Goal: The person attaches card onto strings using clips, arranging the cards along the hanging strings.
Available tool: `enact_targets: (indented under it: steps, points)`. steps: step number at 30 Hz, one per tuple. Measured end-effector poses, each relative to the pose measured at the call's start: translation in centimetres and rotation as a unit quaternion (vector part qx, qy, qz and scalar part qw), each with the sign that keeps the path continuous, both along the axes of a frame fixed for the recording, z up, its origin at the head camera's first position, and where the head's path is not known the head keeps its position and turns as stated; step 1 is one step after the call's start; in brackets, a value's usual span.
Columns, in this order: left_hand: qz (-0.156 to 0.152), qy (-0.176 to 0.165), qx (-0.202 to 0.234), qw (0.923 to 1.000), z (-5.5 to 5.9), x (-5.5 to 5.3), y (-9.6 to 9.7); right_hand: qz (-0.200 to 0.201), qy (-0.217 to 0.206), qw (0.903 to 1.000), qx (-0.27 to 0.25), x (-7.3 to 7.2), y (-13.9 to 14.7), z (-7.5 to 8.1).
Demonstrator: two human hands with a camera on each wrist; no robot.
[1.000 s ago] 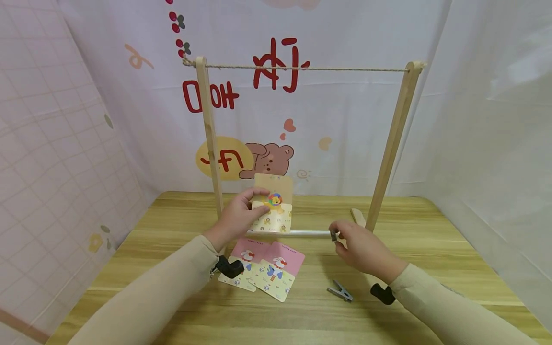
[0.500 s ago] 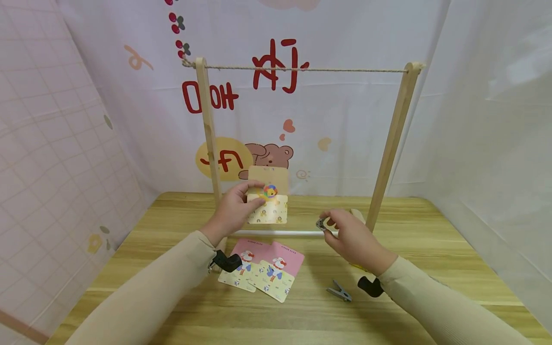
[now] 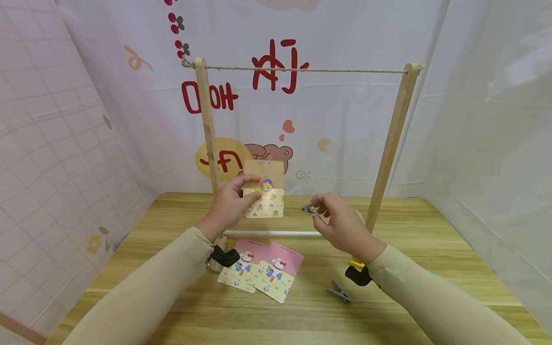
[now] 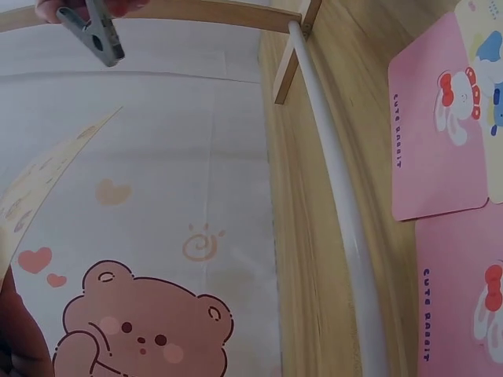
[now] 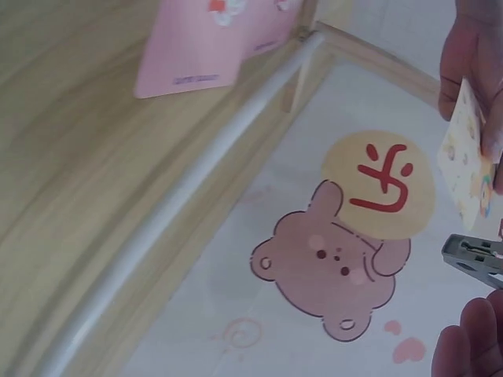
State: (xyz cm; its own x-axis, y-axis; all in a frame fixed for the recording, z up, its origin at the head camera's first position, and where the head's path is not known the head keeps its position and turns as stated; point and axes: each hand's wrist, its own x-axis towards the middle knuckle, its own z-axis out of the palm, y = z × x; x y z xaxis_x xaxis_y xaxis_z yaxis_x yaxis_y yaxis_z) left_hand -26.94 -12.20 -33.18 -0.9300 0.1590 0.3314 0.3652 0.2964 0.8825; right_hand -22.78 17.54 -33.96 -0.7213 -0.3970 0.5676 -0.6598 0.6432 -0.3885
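Left hand (image 3: 227,207) pinches the yellow card (image 3: 271,199) at one edge; right hand (image 3: 345,223) pinches a clip (image 3: 308,209). One-sided grip could let card swivel if bumped.

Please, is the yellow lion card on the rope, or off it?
Off. In the head view, the left hand pinches the lion card below the rope, and backdrop shows between the card's top edge and the rope.
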Motion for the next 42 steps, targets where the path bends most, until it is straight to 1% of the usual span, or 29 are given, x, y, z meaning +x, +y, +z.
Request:
enact_targets:
  steps: [2,5,8,12,20,28,36,42]
  points:
    - [-0.001,0.0,0.005,1.0,0.1,0.0,-0.1,0.006,-0.003,0.9999,-0.01,-0.2,-0.3,0.4]
    - [-0.008,-0.008,0.02,0.9997,0.4,0.0,-0.2,0.012,-0.009,0.9997,-0.022,-0.4,-0.8,1.0]
    - [-0.021,-0.016,0.037,0.999,0.6,-0.1,-0.3,0.016,-0.007,0.9994,-0.032,-0.5,-1.2,1.6]
    - [-0.03,-0.014,0.048,0.9983,0.8,-0.3,-0.5,0.018,-0.004,0.9989,-0.043,-0.7,-1.9,2.3]
    - [-0.03,-0.001,0.043,0.9986,1.6,-0.6,-0.8,0.02,-0.005,0.9962,-0.084,-1.6,-3.3,3.4]
    - [-0.013,0.023,0.031,0.9992,2.5,-0.7,-0.9,0.03,0.009,0.9925,-0.118,-2.0,-4.5,4.8]
    - [0.0,0.042,0.013,0.9991,3.5,-0.8,-1.1,0.026,0.017,0.9893,-0.142,-2.5,-5.4,5.9]
    - [-0.011,0.037,0.032,0.9987,4.1,-0.9,-1.1,0.033,0.013,0.986,-0.163,-2.9,-5.9,6.4]
